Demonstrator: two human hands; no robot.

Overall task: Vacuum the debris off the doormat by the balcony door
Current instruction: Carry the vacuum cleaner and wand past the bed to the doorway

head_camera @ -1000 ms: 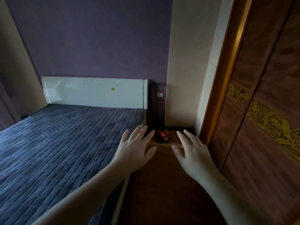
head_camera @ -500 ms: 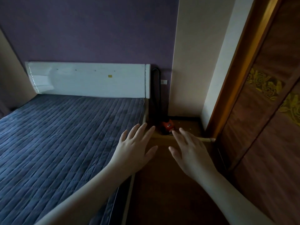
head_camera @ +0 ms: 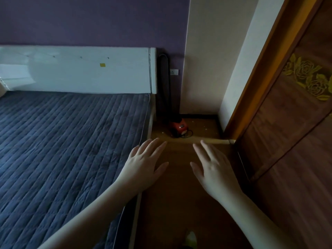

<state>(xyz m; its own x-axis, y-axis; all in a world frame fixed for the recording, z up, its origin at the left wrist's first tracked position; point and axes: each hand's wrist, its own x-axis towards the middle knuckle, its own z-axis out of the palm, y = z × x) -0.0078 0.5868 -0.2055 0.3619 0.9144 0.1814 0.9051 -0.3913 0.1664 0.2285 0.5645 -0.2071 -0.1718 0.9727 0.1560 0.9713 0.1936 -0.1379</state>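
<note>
A small red vacuum cleaner [head_camera: 178, 129] stands on the floor in the far corner, between the bed's headboard and the cream wall, with a black hose or pipe [head_camera: 165, 83] rising behind it. My left hand [head_camera: 143, 164] and my right hand [head_camera: 213, 164] are both stretched forward over the narrow floor strip, palms down, fingers straight and spread, holding nothing. Both hands are well short of the vacuum. No doormat or balcony door is in view.
A bed with a dark blue quilted cover [head_camera: 71, 150] and white headboard [head_camera: 79, 71] fills the left. A brown wardrobe door with gold rose carving [head_camera: 287, 123] lines the right. A wall socket [head_camera: 174, 71] sits above the vacuum. Small pale specks lie on the corner floor [head_camera: 203, 126].
The view has moved forward and tilted down, so the vacuum corner looks closer and more floor shows. Both hands stay outstretched with fingers spread.
</note>
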